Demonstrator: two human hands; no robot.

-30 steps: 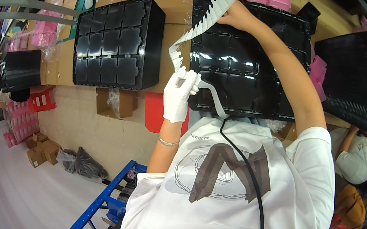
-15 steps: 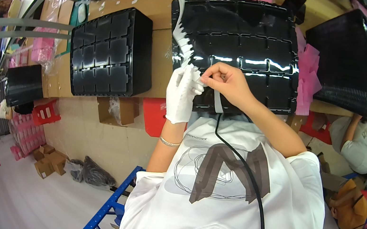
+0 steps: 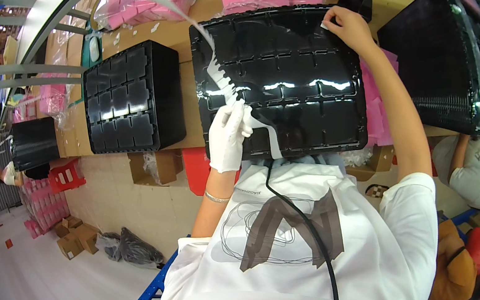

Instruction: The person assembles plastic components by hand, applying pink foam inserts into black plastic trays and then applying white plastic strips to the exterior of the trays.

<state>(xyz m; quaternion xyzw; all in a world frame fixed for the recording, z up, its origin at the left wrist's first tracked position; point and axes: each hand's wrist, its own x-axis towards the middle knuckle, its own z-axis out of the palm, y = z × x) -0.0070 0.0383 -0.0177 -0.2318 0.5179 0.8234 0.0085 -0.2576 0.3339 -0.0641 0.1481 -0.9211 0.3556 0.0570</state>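
While my left hand clasps the white strip, my right hand reaches far

Serrated along one edge, the white strip runs lengthwise from upper left to lower right over the black tray, its tail bending to the near edge. Gloved left fingers pinch it, pointing forward. My right arm stretches to the far edge, bare fingers curled; whether they grip the small white piece there, I can't tell.
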